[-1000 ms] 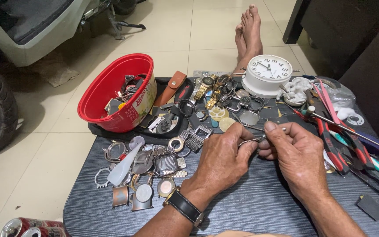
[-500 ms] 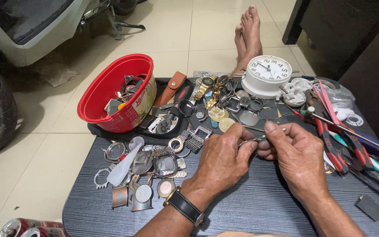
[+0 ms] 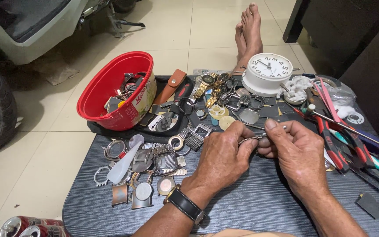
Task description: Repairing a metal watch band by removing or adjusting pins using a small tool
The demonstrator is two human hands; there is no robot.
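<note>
Both my hands meet over the middle of a dark striped tabletop (image 3: pixel 251 206). My left hand (image 3: pixel 224 153), with a black-strapped watch on its wrist, pinches one end of a small metal watch part (image 3: pixel 248 139). My right hand (image 3: pixel 297 151) pinches its other end, thumb and fingers closed, and a thin metal tool (image 3: pixel 273 130) sticks out past the fingertips. What exactly the part is stays hidden between the fingers.
A red plastic bowl (image 3: pixel 110 94) of parts stands at the back left. Watch cases and bracelets (image 3: pixel 148 166) lie to the left. A white alarm clock (image 3: pixel 268 72), screwdrivers and pliers (image 3: pixel 347 136) are at the right. Bare feet (image 3: pixel 248 30) rest on the tiled floor beyond.
Both hands stay together on the small part; the fingers shift only slightly. Nothing else on the table has moved.
</note>
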